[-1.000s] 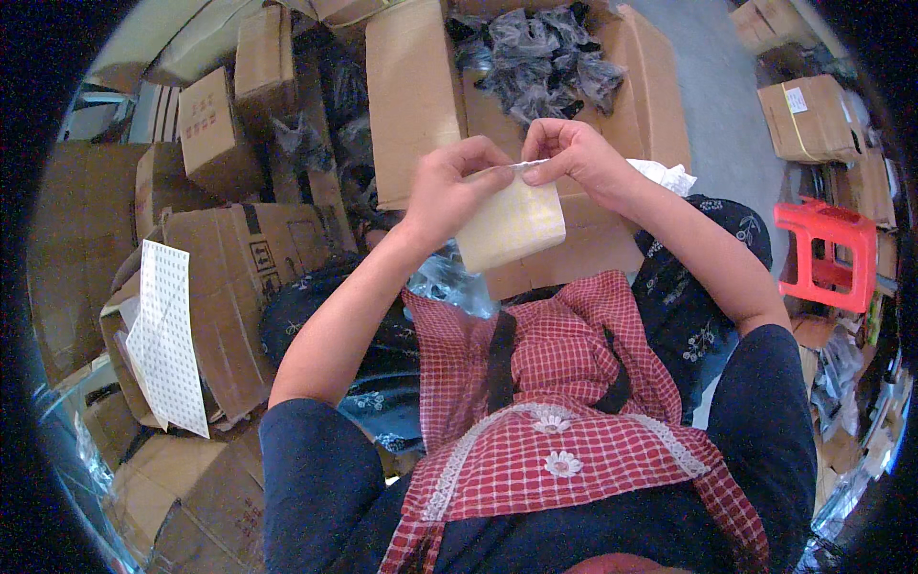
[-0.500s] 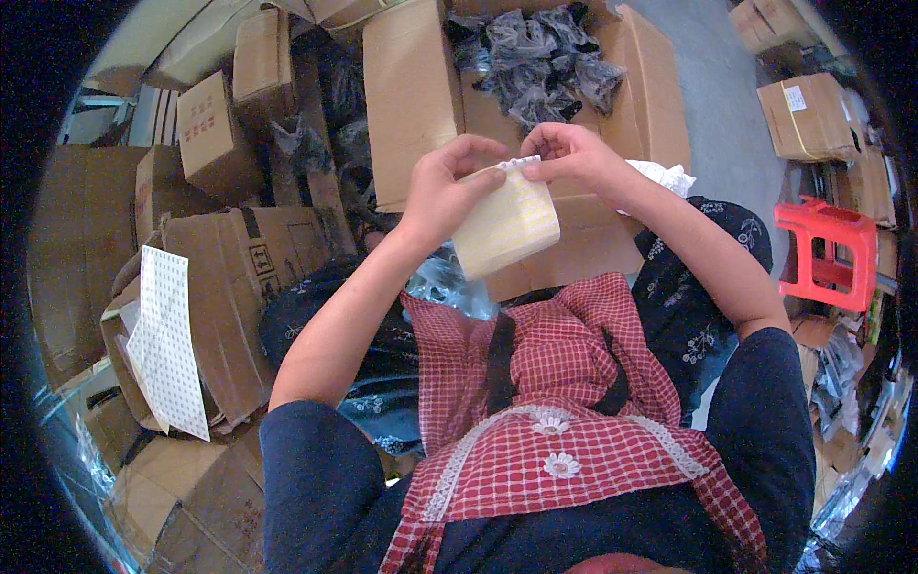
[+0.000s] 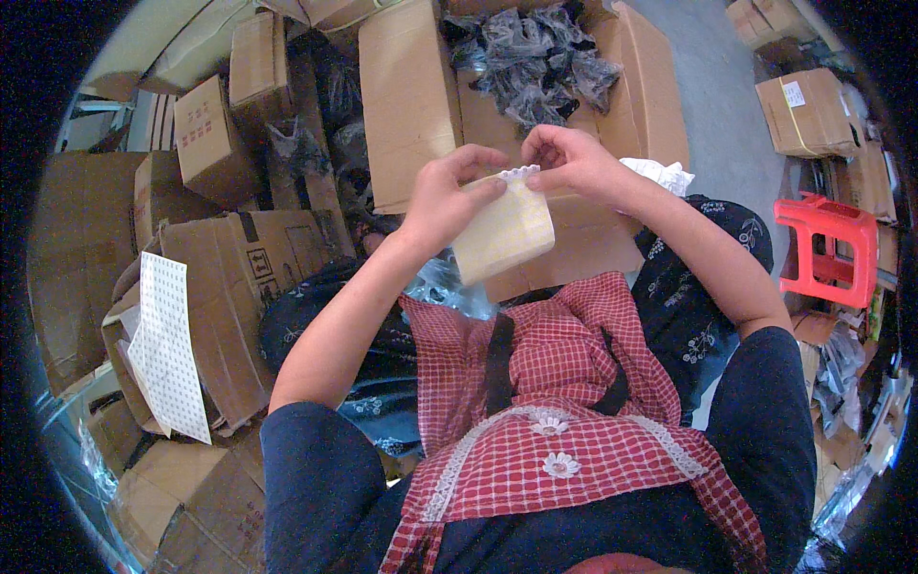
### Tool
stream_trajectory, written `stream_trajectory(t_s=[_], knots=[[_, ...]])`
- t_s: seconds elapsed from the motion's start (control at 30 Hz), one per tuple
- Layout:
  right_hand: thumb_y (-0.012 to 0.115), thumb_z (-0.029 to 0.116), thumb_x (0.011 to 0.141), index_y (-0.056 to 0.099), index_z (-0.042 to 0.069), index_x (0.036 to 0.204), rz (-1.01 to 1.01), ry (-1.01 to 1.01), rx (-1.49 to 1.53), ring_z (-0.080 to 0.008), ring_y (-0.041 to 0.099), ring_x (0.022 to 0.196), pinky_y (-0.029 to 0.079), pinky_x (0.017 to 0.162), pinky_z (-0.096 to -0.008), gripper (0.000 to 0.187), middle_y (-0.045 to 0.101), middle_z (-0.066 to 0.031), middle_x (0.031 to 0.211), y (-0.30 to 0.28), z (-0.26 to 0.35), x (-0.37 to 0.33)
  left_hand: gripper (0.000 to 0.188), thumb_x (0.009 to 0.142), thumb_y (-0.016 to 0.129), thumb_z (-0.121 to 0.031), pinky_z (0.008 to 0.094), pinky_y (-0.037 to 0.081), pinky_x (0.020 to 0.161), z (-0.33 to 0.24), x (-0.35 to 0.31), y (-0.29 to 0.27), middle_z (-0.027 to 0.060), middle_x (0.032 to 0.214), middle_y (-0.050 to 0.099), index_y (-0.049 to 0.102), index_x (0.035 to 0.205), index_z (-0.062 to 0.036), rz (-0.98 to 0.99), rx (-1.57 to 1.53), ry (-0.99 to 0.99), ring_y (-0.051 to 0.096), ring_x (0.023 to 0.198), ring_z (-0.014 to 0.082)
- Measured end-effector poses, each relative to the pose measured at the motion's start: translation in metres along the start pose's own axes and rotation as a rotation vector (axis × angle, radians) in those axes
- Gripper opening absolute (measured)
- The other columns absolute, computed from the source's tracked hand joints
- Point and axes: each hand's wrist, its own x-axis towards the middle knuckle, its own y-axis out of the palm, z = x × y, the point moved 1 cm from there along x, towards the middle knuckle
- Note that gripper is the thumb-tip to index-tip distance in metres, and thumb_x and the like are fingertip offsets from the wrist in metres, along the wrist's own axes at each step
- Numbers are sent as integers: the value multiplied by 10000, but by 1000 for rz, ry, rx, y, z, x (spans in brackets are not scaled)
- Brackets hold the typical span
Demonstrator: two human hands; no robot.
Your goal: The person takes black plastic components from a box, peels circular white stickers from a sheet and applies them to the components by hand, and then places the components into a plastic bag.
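Note:
A pale yellow sticker sheet (image 3: 507,232) hangs curled between my two hands over my lap. Along its upper edge runs a row of small white stickers (image 3: 519,174). My left hand (image 3: 453,189) grips the sheet's upper left side, thumb in front and fingers curled behind. At the upper right corner, my right hand (image 3: 572,165) pinches the white-edged end between thumb and forefinger. Just beyond both hands stands an open cardboard box (image 3: 409,105) with several black items in clear plastic bags (image 3: 535,62) inside.
A white printed sheet (image 3: 170,349) lies over a carton (image 3: 244,277) at my left. More cartons are stacked at the far left. To my right are a red plastic stool (image 3: 824,251) and a strapped carton (image 3: 808,115). Crumpled white material (image 3: 658,174) lies beside my right forearm.
The yellow sheet has shifted slightly left and its lower end curls a little differently. Both hands keep their hold, with only small finger movements.

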Motion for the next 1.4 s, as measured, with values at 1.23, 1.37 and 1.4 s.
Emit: stream_trajectory(t_s=[1.23, 1.37, 1.4], knots=[[763, 44, 715, 603, 8, 743, 223, 393, -1, -145, 613, 591, 502, 517, -290, 166, 623, -68, 662, 14, -56, 44, 379, 792, 713, -362, 405, 538, 752, 68, 31, -11, 177, 898, 709, 718, 999, -44, 202, 661, 26, 688, 830, 332], [758, 39, 717, 596, 8, 731, 219, 405, 7, -156, 618, 574, 505, 518, -292, 166, 626, -74, 661, 2, -61, 47, 313, 772, 705, -333, 395, 543, 731, 55, 37, -22, 159, 820, 710, 742, 910, -55, 185, 594, -31, 694, 766, 300], [757, 40, 718, 596, 8, 732, 206, 425, -1, -159, 620, 572, 506, 518, -293, 165, 628, -76, 662, -1, -64, 47, 296, 757, 692, -329, 397, 544, 738, 52, 38, -26, 155, 815, 709, 747, 876, -63, 177, 608, -74, 689, 771, 306]])
